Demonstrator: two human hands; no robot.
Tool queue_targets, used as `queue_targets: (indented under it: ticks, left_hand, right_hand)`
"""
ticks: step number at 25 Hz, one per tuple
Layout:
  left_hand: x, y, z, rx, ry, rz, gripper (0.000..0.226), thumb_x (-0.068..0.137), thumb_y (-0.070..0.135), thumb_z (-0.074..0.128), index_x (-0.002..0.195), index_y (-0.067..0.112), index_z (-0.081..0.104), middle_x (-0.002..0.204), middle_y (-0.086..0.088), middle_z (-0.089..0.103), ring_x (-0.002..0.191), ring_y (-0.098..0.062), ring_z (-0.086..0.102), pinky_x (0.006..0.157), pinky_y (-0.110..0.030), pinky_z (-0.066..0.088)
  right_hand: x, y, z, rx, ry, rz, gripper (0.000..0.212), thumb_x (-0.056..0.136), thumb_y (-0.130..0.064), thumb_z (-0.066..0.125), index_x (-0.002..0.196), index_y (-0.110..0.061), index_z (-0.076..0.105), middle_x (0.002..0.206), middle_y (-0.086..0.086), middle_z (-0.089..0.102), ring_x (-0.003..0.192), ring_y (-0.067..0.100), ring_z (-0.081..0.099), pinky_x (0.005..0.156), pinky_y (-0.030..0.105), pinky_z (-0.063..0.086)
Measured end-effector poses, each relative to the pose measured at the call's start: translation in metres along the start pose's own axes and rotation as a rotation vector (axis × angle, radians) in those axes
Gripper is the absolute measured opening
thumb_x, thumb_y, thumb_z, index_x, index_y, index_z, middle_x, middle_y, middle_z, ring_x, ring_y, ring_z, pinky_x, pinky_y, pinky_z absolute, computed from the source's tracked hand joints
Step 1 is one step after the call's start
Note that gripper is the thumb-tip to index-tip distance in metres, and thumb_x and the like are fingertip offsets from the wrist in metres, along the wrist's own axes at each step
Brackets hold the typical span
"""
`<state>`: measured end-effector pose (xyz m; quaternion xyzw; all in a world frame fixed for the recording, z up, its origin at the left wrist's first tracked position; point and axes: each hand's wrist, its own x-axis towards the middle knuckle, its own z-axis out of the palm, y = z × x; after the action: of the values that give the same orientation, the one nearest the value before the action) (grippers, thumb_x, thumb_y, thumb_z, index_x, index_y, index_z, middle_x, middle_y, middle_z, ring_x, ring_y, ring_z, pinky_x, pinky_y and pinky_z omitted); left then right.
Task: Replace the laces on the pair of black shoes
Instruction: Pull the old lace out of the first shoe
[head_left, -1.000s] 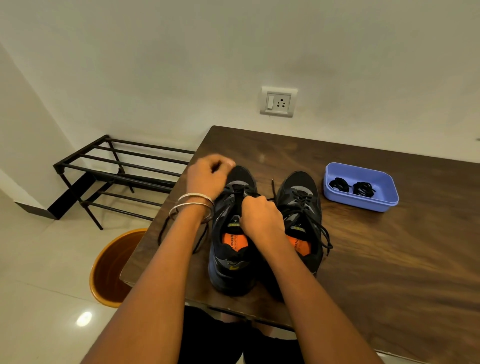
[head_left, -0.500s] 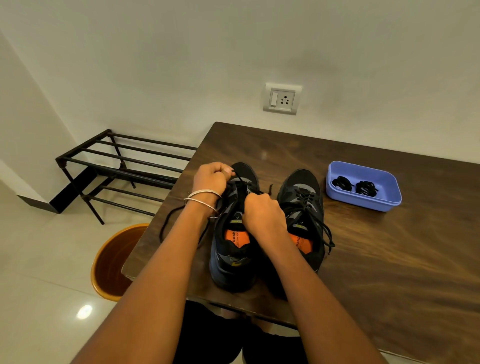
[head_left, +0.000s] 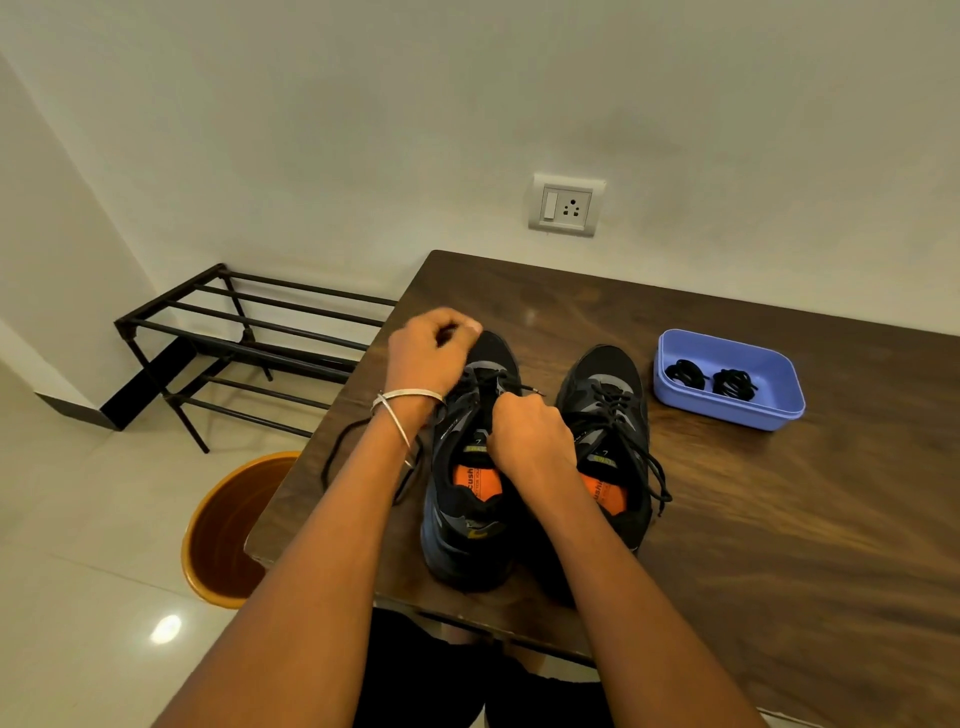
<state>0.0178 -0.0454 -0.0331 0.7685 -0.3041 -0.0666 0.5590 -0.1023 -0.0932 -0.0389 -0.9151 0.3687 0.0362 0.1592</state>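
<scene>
Shoes number two; tray holds two lace coils.

White walls, switch-socket plate above dark wood table. Black metal rack on glossy pale tile floor, light glare spot. Orange bin, probably plastic, beside table.

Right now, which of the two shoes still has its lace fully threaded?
The right-hand shoe, nearest the purple tray: lace crisscrossed through every eyelet. The left-hand shoe, under both hands, has its lace mostly pulled out.
</scene>
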Motion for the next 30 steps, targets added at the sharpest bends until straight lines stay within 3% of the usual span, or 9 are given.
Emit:
queue_targets:
  ticks: [2,4,12,18,19,21,23,26,30]
  left_hand:
    - [-0.002,-0.002,0.006,0.319,-0.196,0.055,0.01,0.084,0.022,0.071,0.093,0.022,0.076,0.088,0.003,0.07,0.085,-0.012,0.065,0.084,-0.03,0.053]
    - [-0.004,0.001,0.011,0.546,-0.343,0.045,0.012,0.085,0.024,0.07,0.095,0.021,0.077,0.1,-0.001,0.07,0.094,-0.018,0.064,0.086,-0.032,0.052]
    - [0.0,0.007,0.022,0.742,-0.372,-0.057,0.022,0.093,0.024,0.061,0.105,0.011,0.075,0.11,-0.012,0.066,0.101,-0.028,0.061,0.089,-0.035,0.049]
    - [-0.003,-0.015,0.022,0.364,-0.287,-0.257,0.015,0.092,0.016,0.061,0.085,0.009,0.073,0.097,-0.011,0.07,0.095,-0.025,0.063,0.089,-0.034,0.05]
    - [-0.004,-0.016,0.019,0.22,-0.244,-0.331,0.016,0.092,0.013,0.06,0.081,0.011,0.072,0.093,-0.009,0.07,0.092,-0.024,0.063,0.084,-0.033,0.052]
    - [-0.006,-0.016,0.015,-0.101,-0.196,-0.487,0.024,0.093,0.008,0.055,0.074,0.016,0.066,0.08,-0.005,0.065,0.073,-0.02,0.06,0.057,-0.025,0.051]
    - [-0.009,-0.013,0.009,-0.273,-0.203,-0.558,0.028,0.095,0.005,0.048,0.073,0.016,0.061,0.071,-0.001,0.06,0.052,-0.01,0.047,0.037,-0.015,0.034]
    - [-0.014,-0.014,0.007,-0.395,-0.223,-0.568,0.029,0.099,0.005,0.042,0.075,0.014,0.055,0.062,0.006,0.064,0.034,-0.003,0.031,0.033,-0.014,0.025]
    - [-0.012,-0.016,0.011,-0.409,-0.243,-0.571,0.031,0.101,0.006,0.036,0.076,0.016,0.052,0.074,0.001,0.065,0.033,-0.003,0.031,0.033,-0.015,0.025]
  right_hand:
    - [0.0,-0.001,0.0,-0.017,0.007,-0.008,0.023,0.094,-0.011,0.054,0.117,-0.006,0.055,0.115,0.017,0.057,0.108,0.039,0.057,0.072,0.041,0.042]
    - [0.0,-0.002,0.0,-0.031,0.005,-0.011,0.029,0.096,-0.012,0.052,0.124,-0.006,0.052,0.119,0.017,0.055,0.111,0.038,0.056,0.075,0.041,0.044]
    - [0.0,-0.002,0.001,-0.026,0.008,-0.008,0.029,0.097,-0.013,0.051,0.124,-0.007,0.052,0.119,0.017,0.055,0.111,0.038,0.056,0.074,0.04,0.042]
    - [0.0,-0.003,0.0,-0.023,0.003,-0.003,0.021,0.095,-0.011,0.053,0.115,-0.006,0.055,0.113,0.017,0.056,0.106,0.037,0.058,0.071,0.04,0.043]
    - [0.0,-0.003,0.0,-0.02,0.002,-0.002,0.021,0.094,-0.012,0.054,0.114,-0.006,0.056,0.112,0.016,0.057,0.105,0.037,0.058,0.071,0.04,0.043]
    - [0.001,-0.003,0.0,-0.014,0.0,-0.002,0.02,0.094,-0.012,0.054,0.112,-0.006,0.057,0.111,0.016,0.057,0.103,0.037,0.059,0.069,0.04,0.043]
    - [0.0,-0.003,0.0,-0.013,0.0,-0.004,0.019,0.093,-0.011,0.054,0.111,-0.006,0.057,0.11,0.015,0.058,0.102,0.037,0.059,0.069,0.039,0.043]
    - [0.0,-0.004,0.0,-0.016,0.007,-0.009,0.02,0.094,-0.011,0.053,0.112,-0.006,0.057,0.112,0.016,0.058,0.104,0.037,0.058,0.07,0.039,0.042]
    - [0.0,-0.004,0.0,-0.033,0.01,-0.014,0.02,0.094,-0.01,0.052,0.114,-0.006,0.056,0.112,0.016,0.058,0.104,0.037,0.058,0.069,0.04,0.042]
